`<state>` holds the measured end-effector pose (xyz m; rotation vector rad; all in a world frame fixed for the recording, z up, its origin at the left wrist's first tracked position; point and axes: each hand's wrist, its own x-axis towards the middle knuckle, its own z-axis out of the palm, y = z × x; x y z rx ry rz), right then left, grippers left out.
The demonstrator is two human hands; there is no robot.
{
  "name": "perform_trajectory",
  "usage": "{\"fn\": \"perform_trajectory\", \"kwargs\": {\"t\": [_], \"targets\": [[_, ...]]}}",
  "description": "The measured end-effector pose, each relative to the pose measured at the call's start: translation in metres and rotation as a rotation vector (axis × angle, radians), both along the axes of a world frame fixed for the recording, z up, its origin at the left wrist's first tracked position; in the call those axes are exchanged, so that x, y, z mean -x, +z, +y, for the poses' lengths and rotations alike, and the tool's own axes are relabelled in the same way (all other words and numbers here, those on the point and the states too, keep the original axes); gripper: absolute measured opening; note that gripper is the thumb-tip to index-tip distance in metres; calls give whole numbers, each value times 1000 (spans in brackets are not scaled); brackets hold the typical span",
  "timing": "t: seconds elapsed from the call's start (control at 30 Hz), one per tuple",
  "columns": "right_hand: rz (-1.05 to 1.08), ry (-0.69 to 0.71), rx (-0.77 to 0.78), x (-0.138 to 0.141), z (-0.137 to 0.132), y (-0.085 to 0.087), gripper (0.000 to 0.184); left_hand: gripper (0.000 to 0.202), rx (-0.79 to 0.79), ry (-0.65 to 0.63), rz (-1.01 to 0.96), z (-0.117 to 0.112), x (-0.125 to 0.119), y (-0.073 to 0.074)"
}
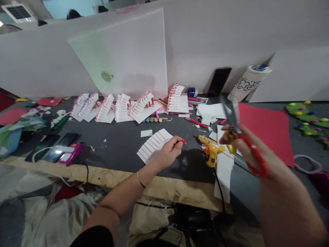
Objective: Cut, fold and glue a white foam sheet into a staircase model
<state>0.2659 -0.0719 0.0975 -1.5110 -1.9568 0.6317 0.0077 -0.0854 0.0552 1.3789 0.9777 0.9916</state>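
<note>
Two things are held: a thin red stick [184,141] is pinched by the left hand [169,152], red-handled scissors [253,154] are clamped in the right hand [243,144], and flimsy white slatted card [152,146], best lifted by its edges, lies near the table's [120,151] front edge.

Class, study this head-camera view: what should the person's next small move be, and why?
Probably set the red-handled scissors down, since the right hand holds them raised, while the left hand pinches a small red stick beside the slatted white card and the yellow glue gun lies nearby, untouched.
</note>
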Motion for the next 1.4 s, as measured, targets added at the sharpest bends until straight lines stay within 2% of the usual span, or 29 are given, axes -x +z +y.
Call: {"fn": "perform_trajectory", "kwargs": {"t": [0.1, 0.17, 0.33, 0.47, 0.7, 1.0, 1.27, 1.4], "targets": [[73, 40, 67, 17, 2, -16, 64, 36, 62, 46, -145, 6, 4, -5], [13, 28, 31, 26, 1, -24, 66, 36, 77, 74, -164, 7, 4, -7], [-115, 142, -109, 38, -10, -39, 56, 38, 102, 118, -162, 3, 3, -5], [-180, 154, -122, 42, -17, -47, 55, 40, 109, 142, -157, 3, 2, -6], [-246, 203, -160, 44, -19, -47, 59, 43, 91, 206, -25, 3, 3, -14], [-261, 235, -227, 48, -22, -47, 63, 41, 61, 226, -33, 1, 4, -19], [-223, 242, -249, 52, -22, -44, 70, 35, 41, 230, -89, 1, 2, -14], [-221, 252, -269, 53, -21, -45, 74, 38, 86, 256, -91, 0, 2, -15]]}}
